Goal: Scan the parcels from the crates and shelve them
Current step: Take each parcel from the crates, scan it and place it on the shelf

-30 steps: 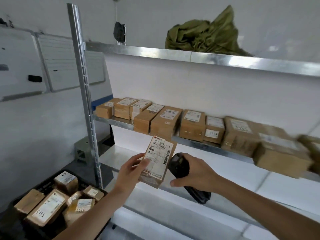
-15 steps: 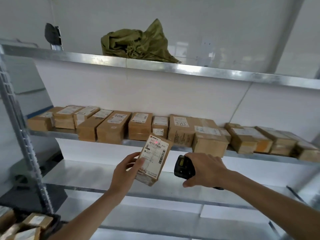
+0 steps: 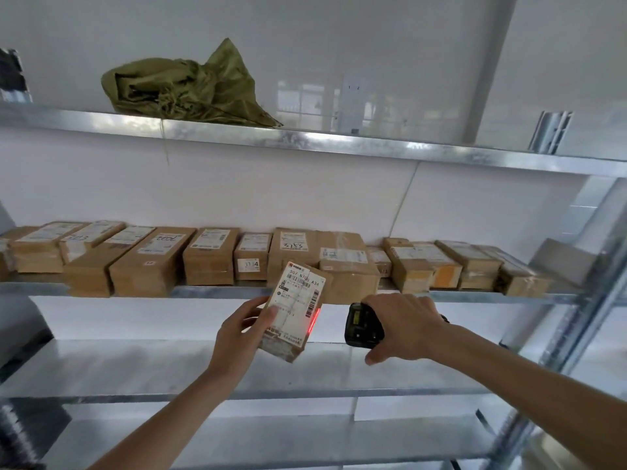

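Note:
My left hand [image 3: 241, 330] grips a small brown parcel [image 3: 294, 310] with a white label, tilted upright in front of the middle shelf [image 3: 210, 291]. My right hand [image 3: 403, 329] holds a black scanner [image 3: 360, 325] just right of the parcel, pointed at it. A red scan line glows on the label's right edge near a barcode. Several brown parcels [image 3: 210, 256] stand in a row along the middle shelf behind.
A crumpled green sack [image 3: 190, 89] lies on the top shelf [image 3: 339, 144]. A bare metal shelf [image 3: 135, 371] runs below my hands, another lower still. A metal upright [image 3: 590, 300] stands at the right. The white wall is behind.
The view has swung right and up, losing the crate at lower left. The parcel and scanner stay held close together; a red scan line now shows on the label.

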Tool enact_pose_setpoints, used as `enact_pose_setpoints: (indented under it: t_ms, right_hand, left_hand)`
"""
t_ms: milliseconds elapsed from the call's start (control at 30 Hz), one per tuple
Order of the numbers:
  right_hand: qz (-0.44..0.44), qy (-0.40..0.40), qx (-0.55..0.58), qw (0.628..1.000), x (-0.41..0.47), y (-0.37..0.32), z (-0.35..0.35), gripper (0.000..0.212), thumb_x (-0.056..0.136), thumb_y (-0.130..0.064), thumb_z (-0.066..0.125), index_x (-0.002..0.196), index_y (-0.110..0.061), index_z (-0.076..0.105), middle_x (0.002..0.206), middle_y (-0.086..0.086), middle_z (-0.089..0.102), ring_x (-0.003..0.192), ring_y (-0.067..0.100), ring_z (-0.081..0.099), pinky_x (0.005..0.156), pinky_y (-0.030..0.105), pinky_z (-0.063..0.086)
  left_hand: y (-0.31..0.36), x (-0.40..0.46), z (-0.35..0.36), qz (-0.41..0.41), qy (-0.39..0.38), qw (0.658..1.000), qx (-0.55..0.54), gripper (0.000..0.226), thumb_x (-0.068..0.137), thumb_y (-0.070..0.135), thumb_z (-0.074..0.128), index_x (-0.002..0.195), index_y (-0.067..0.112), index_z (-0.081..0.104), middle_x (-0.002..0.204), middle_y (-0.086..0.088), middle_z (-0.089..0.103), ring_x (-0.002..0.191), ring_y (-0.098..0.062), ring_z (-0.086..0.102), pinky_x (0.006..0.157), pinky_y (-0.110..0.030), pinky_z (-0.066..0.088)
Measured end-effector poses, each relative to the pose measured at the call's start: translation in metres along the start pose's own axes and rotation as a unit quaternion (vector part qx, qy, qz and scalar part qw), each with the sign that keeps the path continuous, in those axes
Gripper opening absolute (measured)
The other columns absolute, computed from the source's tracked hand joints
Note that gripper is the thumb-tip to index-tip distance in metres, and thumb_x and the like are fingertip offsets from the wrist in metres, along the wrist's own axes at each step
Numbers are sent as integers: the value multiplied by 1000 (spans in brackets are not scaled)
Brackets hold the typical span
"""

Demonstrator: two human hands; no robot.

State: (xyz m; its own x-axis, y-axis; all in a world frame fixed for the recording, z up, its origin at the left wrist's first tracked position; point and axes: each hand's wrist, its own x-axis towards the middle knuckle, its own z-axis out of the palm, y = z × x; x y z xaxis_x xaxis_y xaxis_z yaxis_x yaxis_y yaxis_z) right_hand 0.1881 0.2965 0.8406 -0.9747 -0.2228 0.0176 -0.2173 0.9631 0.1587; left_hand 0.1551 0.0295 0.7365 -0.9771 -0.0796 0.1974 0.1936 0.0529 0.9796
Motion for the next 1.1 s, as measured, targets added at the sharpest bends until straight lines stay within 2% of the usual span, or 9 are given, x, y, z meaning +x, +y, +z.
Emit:
enact_pose_setpoints:
  t_ms: [167,300,367,633,800,933,1100]
  right_hand:
    - [7,1,5,1000,-8,19,-5,70,69,-66,83,122,-32,52,113,-13,65,103,16,62,83,36,48]
    - [13,-4,8,1000,-11,31,-7,70,69,-66,83,123,-33,53,113,-13,66,104,16,63,89,38,51]
    - [14,-2,4,1000,-13,35,-7,70,68,-66,83,122,-33,53,112,-13,66,104,16,63,89,38,52]
    - [17,11,24,1000,-22,52,-12,73,68,-68,83,125,-33,52,115,-14,65,105,15,62,82,34,50]
    - [32,7,125,992,-30,65,-7,77,62,-73,83,122,-35,51,110,-16,64,100,11,61,84,32,50]
    - [48,4,267,963,-42,81,9,79,67,-65,86,128,-35,46,113,-15,62,97,7,63,87,32,57]
    - [75,74,359,927,-70,122,31,87,68,-54,89,139,-35,42,125,-15,64,107,8,64,93,34,58]
  left_hand:
    - [5,-1,21,2,-8,1000,-1,47,75,65,64,115,41,67,106,11,75,105,-20,70,79,-40,64]
    - [14,-4,33,3,-6,1000,1,43,81,63,68,118,41,66,108,11,74,102,-20,70,65,-23,61]
    - [19,-6,37,3,-5,1000,1,45,79,65,67,117,41,66,106,12,75,101,-19,70,62,-21,59]
    - [26,-6,54,5,-17,1000,8,39,81,63,66,114,43,67,103,11,76,102,-17,71,67,-24,60]
    - [32,-9,89,-3,-44,999,-2,44,80,57,60,120,38,62,109,8,72,101,-18,69,59,-20,58]
    - [38,-13,132,-25,-68,996,-48,25,95,43,59,120,40,62,108,12,72,95,-12,71,57,-20,57]
    - [43,-21,199,-60,-97,991,-69,25,95,44,61,119,38,64,107,5,74,84,-11,74,75,-40,63]
